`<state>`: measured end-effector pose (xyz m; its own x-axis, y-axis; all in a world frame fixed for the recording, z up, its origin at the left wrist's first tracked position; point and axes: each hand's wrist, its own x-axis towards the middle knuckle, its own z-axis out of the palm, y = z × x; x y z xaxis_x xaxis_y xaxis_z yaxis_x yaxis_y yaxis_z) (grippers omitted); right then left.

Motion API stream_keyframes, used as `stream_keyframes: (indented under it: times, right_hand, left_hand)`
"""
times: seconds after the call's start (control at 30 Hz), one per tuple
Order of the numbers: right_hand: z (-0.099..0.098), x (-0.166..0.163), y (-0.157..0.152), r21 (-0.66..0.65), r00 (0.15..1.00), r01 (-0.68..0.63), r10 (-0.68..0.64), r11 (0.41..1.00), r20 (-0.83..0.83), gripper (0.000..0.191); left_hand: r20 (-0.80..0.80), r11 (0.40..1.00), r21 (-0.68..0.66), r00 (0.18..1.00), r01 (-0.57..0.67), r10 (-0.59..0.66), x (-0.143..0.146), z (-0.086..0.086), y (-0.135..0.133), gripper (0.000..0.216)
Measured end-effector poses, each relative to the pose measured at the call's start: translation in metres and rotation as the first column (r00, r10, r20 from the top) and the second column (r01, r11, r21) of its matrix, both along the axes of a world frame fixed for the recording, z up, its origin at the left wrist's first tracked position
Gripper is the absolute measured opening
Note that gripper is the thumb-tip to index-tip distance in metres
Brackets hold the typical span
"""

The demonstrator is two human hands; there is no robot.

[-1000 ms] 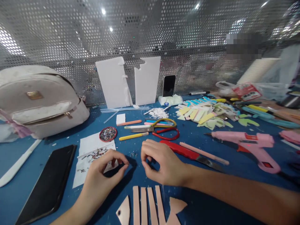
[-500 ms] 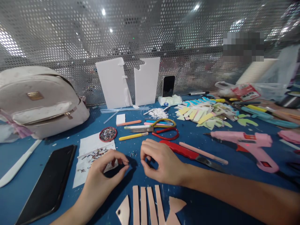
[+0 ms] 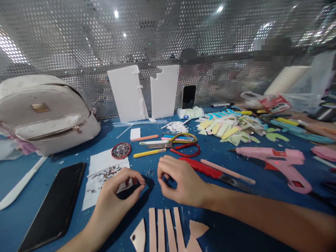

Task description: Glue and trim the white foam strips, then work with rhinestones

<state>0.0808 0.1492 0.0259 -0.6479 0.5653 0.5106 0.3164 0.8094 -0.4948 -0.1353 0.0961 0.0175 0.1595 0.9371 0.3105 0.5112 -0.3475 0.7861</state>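
Since the earlier frame, movement in the head view is minimal: the left hand [image 3: 112,194] hardly shifts and the right hand [image 3: 183,182] keeps its place. No piece changes position, so I judge the work to be between steps. Left grip: thumb and forefinger nearly meet; I cannot tell whether a tiny bit is pinched. Right grip: fingers curl inward; I cannot tell whether they hold anything. Loose bits [image 3: 149,172] lie between the hands; pink strips [image 3: 160,231] lie side by side nearer the person.
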Motion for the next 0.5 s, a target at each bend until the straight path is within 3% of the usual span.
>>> stream_keyframes:
  times: [0.5]
  right_hand:
    - [-0.0005,-0.0006,0.0000,0.008,1.000,-0.004,0.004,1.000,0.004,0.015]
  left_hand:
    - [0.017,1.000,-0.009,1.000,-0.007,0.007,-0.0008,0.0005,-0.0020,0.011]
